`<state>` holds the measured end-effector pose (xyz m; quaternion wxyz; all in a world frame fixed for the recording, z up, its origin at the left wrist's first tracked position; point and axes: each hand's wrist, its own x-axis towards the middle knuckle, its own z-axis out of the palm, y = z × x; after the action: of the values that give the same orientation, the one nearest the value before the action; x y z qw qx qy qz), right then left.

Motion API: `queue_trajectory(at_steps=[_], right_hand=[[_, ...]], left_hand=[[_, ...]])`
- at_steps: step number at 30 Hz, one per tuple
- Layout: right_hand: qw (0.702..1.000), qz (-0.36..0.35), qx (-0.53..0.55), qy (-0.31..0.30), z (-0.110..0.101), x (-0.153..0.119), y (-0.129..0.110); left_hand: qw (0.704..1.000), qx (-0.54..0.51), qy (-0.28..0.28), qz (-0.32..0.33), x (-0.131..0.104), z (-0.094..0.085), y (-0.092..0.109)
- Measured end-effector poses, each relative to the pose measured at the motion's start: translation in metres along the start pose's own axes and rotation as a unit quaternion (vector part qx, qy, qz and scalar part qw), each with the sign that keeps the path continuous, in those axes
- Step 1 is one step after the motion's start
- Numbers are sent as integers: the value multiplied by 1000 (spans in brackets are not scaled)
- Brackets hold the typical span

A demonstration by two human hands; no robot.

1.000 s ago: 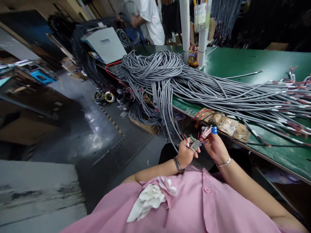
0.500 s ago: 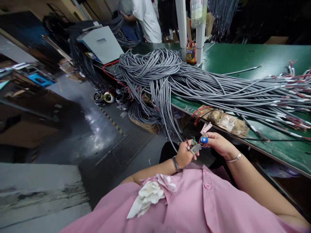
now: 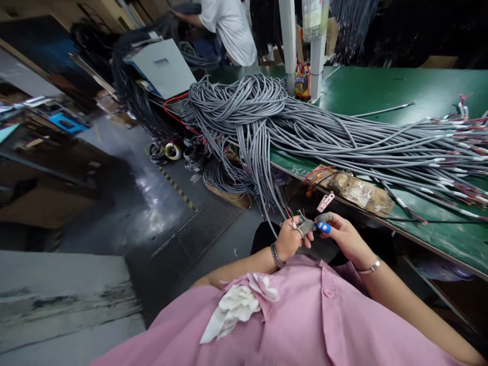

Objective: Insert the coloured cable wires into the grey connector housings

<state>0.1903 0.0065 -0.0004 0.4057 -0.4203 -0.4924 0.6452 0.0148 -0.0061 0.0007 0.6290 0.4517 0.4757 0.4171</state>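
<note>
My left hand, closed, grips the end of a grey cable below the table edge. Thin coloured wires fan out above its fingers, and a grey cover sits on its thumb. Close on its right, my right hand has thumb and forefinger pinched together at the wire ends. A blue cover is on that thumb and a greyish one on the forefinger. What lies between those fingertips is mostly hidden. Just above them is a pink clip-like piece.
Grey cables lie heaped along the green table, some hanging over its front edge. A taped wooden block sits at that edge. White posts rise behind; a grey-white box and a person in white are farther back.
My right hand has shifted slightly right and down, so the pink piece shows apart from it. The coloured wires at my left hand stand more upright. The person behind has moved an arm.
</note>
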Motion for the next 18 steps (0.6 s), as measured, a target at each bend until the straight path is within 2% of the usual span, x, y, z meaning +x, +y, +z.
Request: queue_trajectory(at_steps=[2,4,7,9,11,16,18], right_hand=[[998,-24,19,53,9,-1,6],[996,-33,29,72,16,-1,6],[999,-11,31,30,22,1,-1],[1000,1,23,3,23,4,-5],[1000,1,19,9,22,6,-6],[994,-7,63,90,24,11,4],[992,3,88,94,25,11,8]], left_hand=[[1000,-14,-7,0,1,1,-1],[999,-13,-39,-4,0,2,-1],[994,17,-109,-16,-3,2,0],[991,31,-126,-18,-6,1,0],[993,22,-114,-12,-7,0,0],[997,-63,-33,-11,-3,0,-1],[996,-84,-16,-14,-2,0,-2]])
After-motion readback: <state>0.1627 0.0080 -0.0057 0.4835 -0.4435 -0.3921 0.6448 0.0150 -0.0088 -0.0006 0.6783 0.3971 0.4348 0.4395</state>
